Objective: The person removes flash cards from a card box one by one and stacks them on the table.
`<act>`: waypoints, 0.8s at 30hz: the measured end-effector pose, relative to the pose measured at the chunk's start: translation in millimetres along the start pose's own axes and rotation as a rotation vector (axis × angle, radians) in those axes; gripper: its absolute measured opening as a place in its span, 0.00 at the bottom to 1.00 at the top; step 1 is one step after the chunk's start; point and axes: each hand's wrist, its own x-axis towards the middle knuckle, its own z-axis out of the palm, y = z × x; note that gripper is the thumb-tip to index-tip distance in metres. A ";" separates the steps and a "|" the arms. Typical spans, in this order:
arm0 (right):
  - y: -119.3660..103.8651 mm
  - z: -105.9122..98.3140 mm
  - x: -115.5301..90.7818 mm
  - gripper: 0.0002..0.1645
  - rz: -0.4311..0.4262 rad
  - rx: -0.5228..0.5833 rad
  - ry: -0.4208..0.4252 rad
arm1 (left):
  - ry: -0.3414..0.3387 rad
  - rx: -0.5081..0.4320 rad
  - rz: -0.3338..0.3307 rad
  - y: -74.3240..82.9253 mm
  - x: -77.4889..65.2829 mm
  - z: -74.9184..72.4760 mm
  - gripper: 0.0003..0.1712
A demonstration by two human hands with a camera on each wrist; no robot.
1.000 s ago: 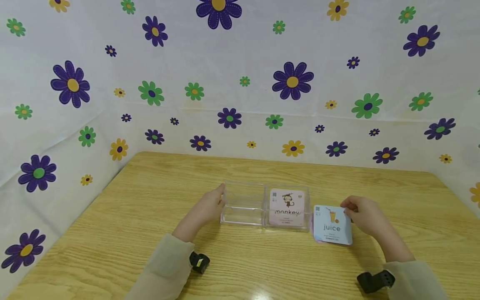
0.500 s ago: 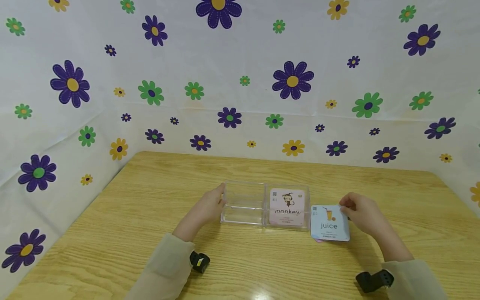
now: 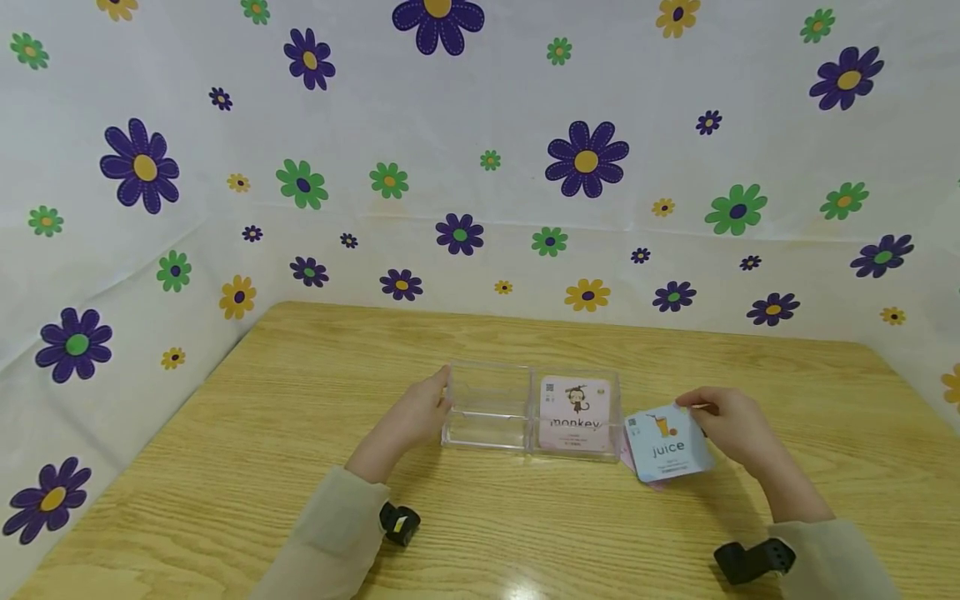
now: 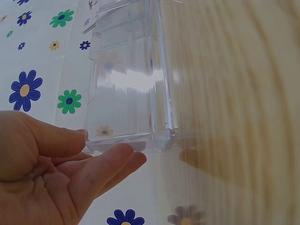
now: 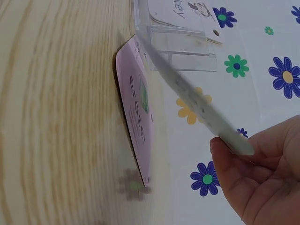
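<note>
My left hand (image 3: 415, 417) holds the left end of a clear plastic card box (image 3: 486, 450) with two compartments. In the left wrist view its thumb and fingers (image 4: 105, 168) lie at the box's end wall. A pink card marked "monkey" (image 3: 574, 412) stands in the right compartment; no cards show in the left one. Between thumb and fingertips my right hand (image 3: 731, 425) pinches the upper right corner of a light blue "juice" card (image 3: 667, 446), tilted up. Beneath it, a pink "eraser" card (image 5: 136, 93) lies on the table beside the box, mostly covered in the head view.
The wooden table (image 3: 480, 533) reaches back to a white cloth (image 3: 480, 100) printed with purple, green and yellow flowers. The cloth also hangs at the left side. A black wrist strap with a camera (image 3: 750, 562) sits on the right forearm, another strap (image 3: 399, 523) on the left.
The juice card first shifted slightly left and up, then turned and tilted as the right hand raised its corner, baring part of the pink card under it. The left hand and box stayed put.
</note>
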 end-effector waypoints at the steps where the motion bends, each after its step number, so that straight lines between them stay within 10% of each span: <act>1: -0.3 -0.4 -0.3 0.15 0.003 0.004 -0.003 | -0.001 0.001 -0.001 0.0 0.0 0.0 0.30; 24: -0.2 3.7 2.0 0.08 -0.060 -0.034 0.002 | -0.004 0.000 -0.021 1.5 0.1 -0.4 0.30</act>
